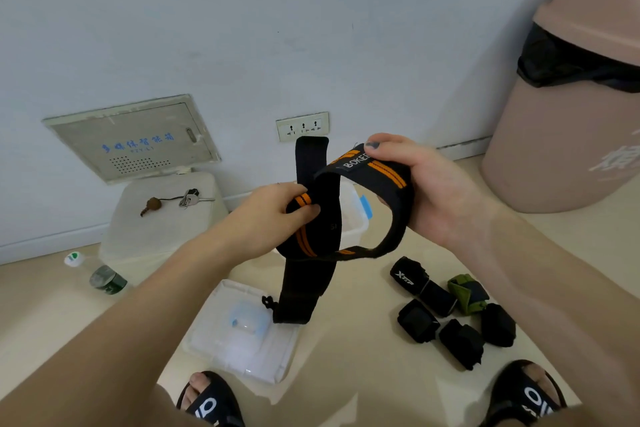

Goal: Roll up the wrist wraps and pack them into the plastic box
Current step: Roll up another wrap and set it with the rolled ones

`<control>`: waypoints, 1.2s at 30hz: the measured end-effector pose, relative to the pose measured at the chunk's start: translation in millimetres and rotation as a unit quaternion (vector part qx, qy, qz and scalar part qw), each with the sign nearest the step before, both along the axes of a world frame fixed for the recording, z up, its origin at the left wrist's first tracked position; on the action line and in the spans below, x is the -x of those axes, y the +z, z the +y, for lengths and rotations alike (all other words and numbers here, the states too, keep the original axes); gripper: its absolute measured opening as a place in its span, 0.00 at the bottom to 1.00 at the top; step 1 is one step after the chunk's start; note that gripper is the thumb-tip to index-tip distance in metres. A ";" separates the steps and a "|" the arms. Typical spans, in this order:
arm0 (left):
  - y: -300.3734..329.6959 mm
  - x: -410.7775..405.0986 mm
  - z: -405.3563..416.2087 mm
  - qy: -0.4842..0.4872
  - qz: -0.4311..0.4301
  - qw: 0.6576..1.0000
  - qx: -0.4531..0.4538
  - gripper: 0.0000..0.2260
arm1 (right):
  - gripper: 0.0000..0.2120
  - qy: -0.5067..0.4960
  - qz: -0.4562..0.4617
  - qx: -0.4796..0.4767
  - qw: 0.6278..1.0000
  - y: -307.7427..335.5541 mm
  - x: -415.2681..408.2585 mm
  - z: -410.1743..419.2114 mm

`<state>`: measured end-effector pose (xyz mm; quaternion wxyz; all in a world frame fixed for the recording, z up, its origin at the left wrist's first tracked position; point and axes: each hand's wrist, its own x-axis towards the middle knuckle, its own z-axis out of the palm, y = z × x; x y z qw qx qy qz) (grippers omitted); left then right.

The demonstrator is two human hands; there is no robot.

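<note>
Wrist wrap (313,219), black and orange, hangs unrolled between left hand (277,215) and right hand (420,184), both gripping it; about 5 rolled wraps (453,312) wait on the floor, plastic box (353,215) behind apparently unfilled.

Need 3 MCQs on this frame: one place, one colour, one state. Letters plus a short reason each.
1. Where does the clear lid lie?
A. on the floor by the feet
B. on the pink bin
C. on the white box with the keys

2. What colour are the stripes on the held wrist wrap?
A. green
B. orange
C. white

3. What state is that wrap in?
A. rolled tight
B. packed in the plastic box
C. unrolled, held by both hands

Answers:
1 A: it lies flat on the floor, near the sandals.
2 B: orange lines run along the black band.
3 C: the left hand pinches one part, the right hand grips the labelled end, and a tail hangs down.
</note>
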<state>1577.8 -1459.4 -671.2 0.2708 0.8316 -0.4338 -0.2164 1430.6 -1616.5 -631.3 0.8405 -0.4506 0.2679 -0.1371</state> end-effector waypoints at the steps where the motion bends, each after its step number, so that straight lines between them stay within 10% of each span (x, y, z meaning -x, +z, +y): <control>1: -1.2 -1.3 0.7 0.000 -0.002 1.000 -0.006 0.13 | 0.05 -0.009 -0.001 -0.002 1.000 -0.7 -0.3 -1.1; 9: -4.2 -6.5 8.6 -0.018 0.004 0.993 -0.120 0.13 | 0.07 -0.002 -0.070 -0.011 0.998 1.7 4.4 -16.1; 15: 1.0 -7.0 7.6 0.056 0.196 0.979 -0.009 0.32 | 0.11 0.086 -0.114 -0.008 0.990 -1.8 2.8 -6.4; 24: 9.1 -5.9 6.5 0.195 0.092 0.964 0.155 0.03 | 0.12 -0.063 -0.069 0.003 0.996 -2.5 5.9 -23.7; 36: 24.8 5.4 4.5 0.106 0.407 0.875 0.239 0.20 | 0.18 -0.142 0.072 0.059 0.986 -26.8 -2.4 -29.4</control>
